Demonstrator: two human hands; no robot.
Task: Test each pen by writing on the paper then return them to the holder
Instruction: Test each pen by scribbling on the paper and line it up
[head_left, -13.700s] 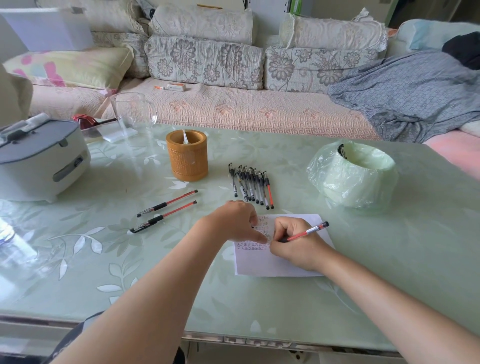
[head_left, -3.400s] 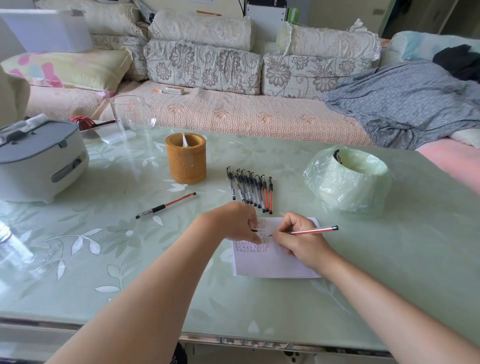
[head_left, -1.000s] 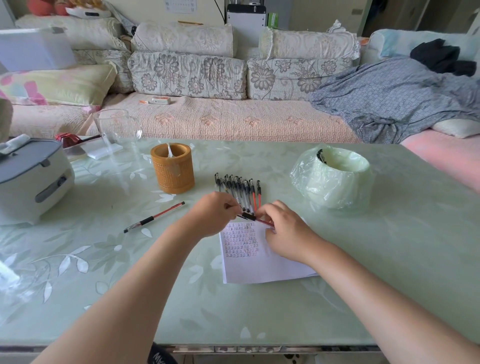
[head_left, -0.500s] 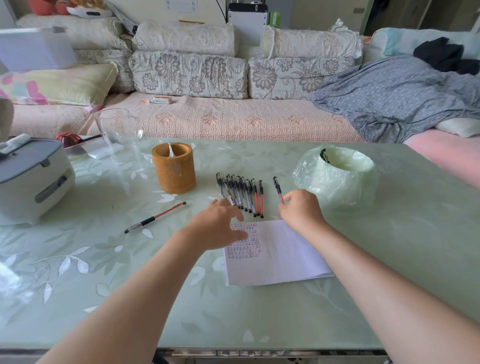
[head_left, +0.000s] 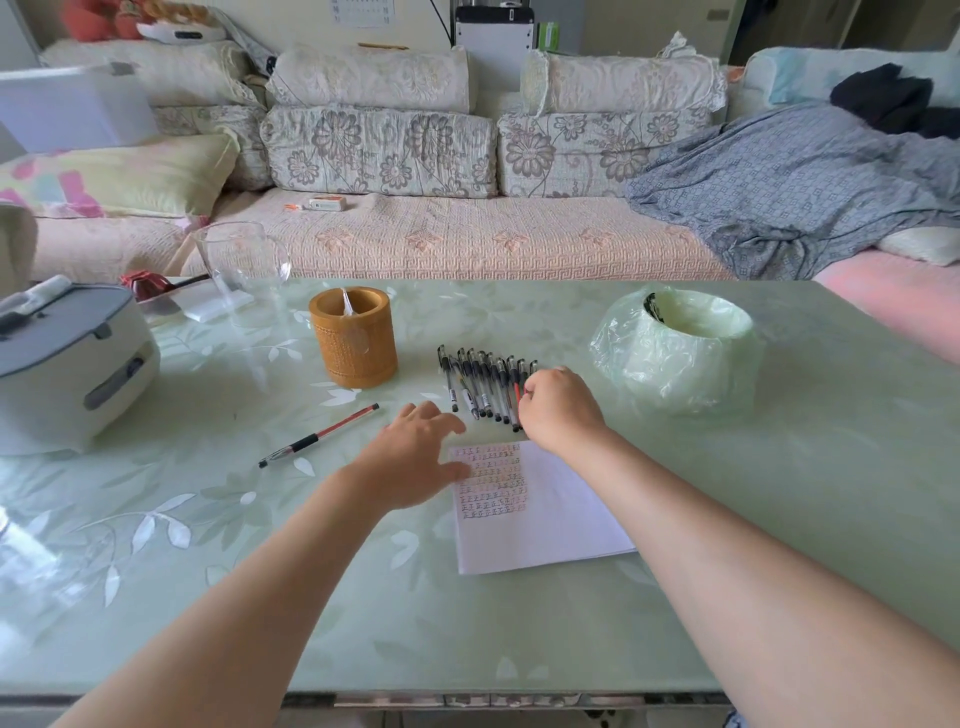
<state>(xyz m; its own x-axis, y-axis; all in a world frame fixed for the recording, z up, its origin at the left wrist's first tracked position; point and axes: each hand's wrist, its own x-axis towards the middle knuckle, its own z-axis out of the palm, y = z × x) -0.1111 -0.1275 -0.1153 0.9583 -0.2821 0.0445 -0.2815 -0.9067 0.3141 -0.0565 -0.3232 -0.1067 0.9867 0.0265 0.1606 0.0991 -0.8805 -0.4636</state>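
Laying the tested pen (head_left: 533, 367) into the row of pens (head_left: 483, 384): that is the entry for my right hand (head_left: 558, 408), fingers curled round it at the row's right end, the cap showing past my knuckles. A moment ago this pen was on the paper (head_left: 545, 519), writing; now it has joined the tested lot, so one more test is done.

Left hand (head_left: 421, 457): released, fingers spread and slack, thumb resting on the paper's left edge.

Count, as laid out on the table (head_left: 779, 545):
- Pens in the row: nine as best I can count, including the one in my grip. They lie close together, mostly black with red at the right end, just beyond the paper.
- Loose pen (head_left: 319, 435): one, red, left of my left hand and near the holder. There were two here earlier, so I judge this one the last to test.
- Paper: one sheet, rows of marks in its far left corner.
- Holder (head_left: 353, 345): one, far left of the row, with no pens in it yet, only a single pale item I cannot identify.
- Bin (head_left: 675, 358) with green bag: one, right of the row.
- Rice cooker (head_left: 67, 364): one, far left.
- Glass jug (head_left: 241, 265): one, at the far edge.

Returning the pens is not yet begun.
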